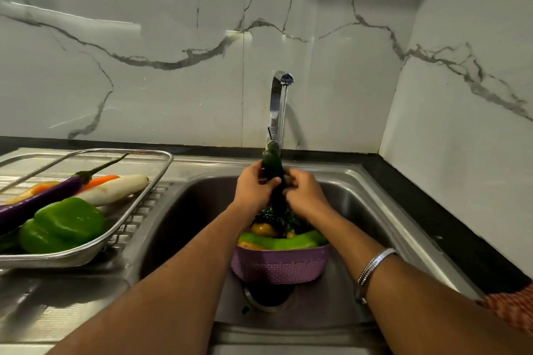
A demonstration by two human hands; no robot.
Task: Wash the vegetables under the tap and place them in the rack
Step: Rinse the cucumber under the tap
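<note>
Marble-veined wall tiles back a steel sink point(360, 181) where a tap point(278, 101) runs. Both hands hold a dark green cucumber point(272, 164) upright under the stream: the left hand point(253, 189) wraps its fingers around it, and the right hand point(305, 193) clasps its other side. Below them, a purple basket point(279, 266) holds more vegetables. On the drainboard to the left, a metal rack point(138, 196) holds a green pepper point(63, 225), an aubergine point(37, 199), a white radish point(115, 189) and a carrot point(99, 181).
</note>
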